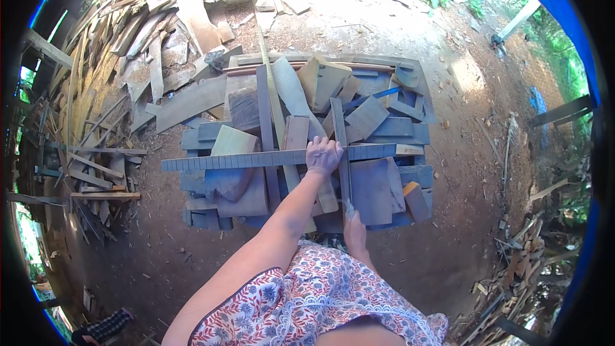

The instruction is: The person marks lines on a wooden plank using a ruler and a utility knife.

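My left hand (324, 155) is closed over a long wooden strip (243, 160) that lies crosswise on the pile and carries evenly spaced dark lines. Beside its fingers, a narrower dark slat (340, 131) runs away from me and meets the strip at an angle. My right hand (355, 230) is lower, near the pile's front edge and the slat's near end. Its fingers are closed around something thin and pale, too blurred to name. Under and around both hands lie boards and offcuts, including a wide flat board (371, 195) to the right.
The wood pieces cover a low, rough plank stand (192, 182). Long scrap slats (90, 83) are heaped on the left, and more scraps (522, 263) lie at the lower right. A person's checked sleeve (110, 325) shows at the lower left. Wood chips litter the dirt floor (138, 243).
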Demonstrator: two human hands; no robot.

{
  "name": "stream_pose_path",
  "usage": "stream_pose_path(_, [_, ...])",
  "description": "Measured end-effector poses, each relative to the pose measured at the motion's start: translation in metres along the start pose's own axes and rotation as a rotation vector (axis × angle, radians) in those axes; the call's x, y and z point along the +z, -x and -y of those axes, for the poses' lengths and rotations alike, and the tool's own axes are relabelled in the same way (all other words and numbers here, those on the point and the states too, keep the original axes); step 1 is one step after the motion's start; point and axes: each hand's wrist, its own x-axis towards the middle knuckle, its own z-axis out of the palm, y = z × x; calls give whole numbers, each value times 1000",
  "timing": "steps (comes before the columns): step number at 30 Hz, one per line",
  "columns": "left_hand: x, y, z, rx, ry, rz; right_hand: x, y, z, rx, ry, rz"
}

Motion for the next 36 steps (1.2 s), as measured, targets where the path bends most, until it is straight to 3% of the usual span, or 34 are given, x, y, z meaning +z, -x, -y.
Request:
stream_pose_path(7, [0, 1, 1, 16, 13, -16, -7, -40, 16, -54, 2, -16])
stream_pose_path(11, [-2, 0, -1, 8, 13, -13, 1, -14, -3, -38, 22, -49])
stream_pose_path(13, [-2, -2, -1, 18, 5, -28, -2, 3, -9, 34, 3, 56])
stream_pose_path(19, [-2, 0, -1, 24, 20, -16, -15, -42, 24, -25, 25, 1])
stream_pose_path(25, [3, -2, 1, 36, 25, -69, -8, 3, 4, 41, 20, 25])
stream_pose_path(31, [2, 0, 0, 39, 14, -65, -9, -42, 23, -40, 18, -36])
stream_pose_path(36, [2, -1, 0, 19, 19, -51, -4, -1, -2, 35, 81, -12])
